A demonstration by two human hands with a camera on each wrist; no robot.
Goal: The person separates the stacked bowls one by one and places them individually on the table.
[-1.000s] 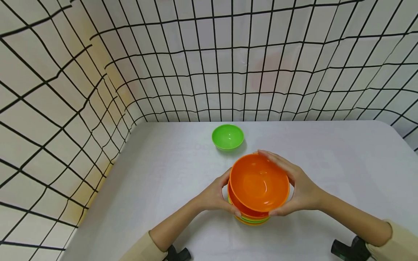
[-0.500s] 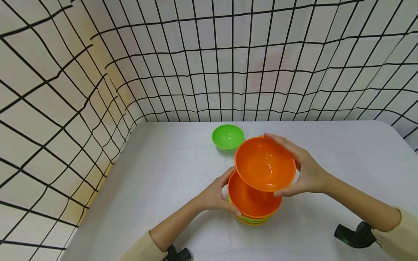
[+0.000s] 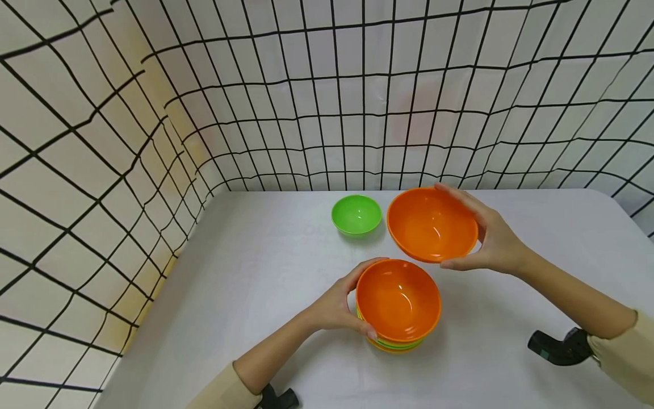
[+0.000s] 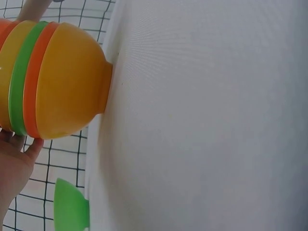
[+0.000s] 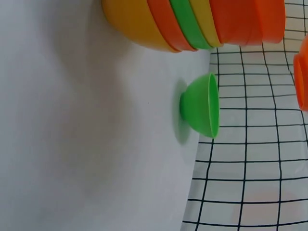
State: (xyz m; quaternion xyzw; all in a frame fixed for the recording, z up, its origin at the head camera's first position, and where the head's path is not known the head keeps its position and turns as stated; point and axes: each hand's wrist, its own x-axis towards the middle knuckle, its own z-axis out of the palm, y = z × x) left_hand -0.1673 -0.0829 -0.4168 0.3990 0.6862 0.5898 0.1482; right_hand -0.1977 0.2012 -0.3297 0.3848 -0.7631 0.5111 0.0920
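Note:
In the head view, my right hand [image 3: 495, 236] grips a large orange bowl [image 3: 431, 227] by its right side, thumb at the near rim and fingers at the far rim. That bowl is held up above and behind a stack of nested bowls [image 3: 398, 301], whose top bowl is orange. My left hand [image 3: 343, 301] holds the stack's left side, thumb in front, fingers behind. Yellow, green and orange bands of the stack [image 4: 72, 82] show in the left wrist view, with left fingertips against it. In the right wrist view, only the edge of the held bowl [image 5: 301, 77] shows.
A small green bowl [image 3: 356, 215] stands upright near the back of the white table [image 3: 245, 267], behind and left of the stack. Black netting [image 3: 364, 76] over white walls rises beyond the table's back and left edges.
My right hand has lifted the orange bowl off the stack and carried it back and to the right. My left hand stays at the stack, its fingers shifting slightly along the back rim.

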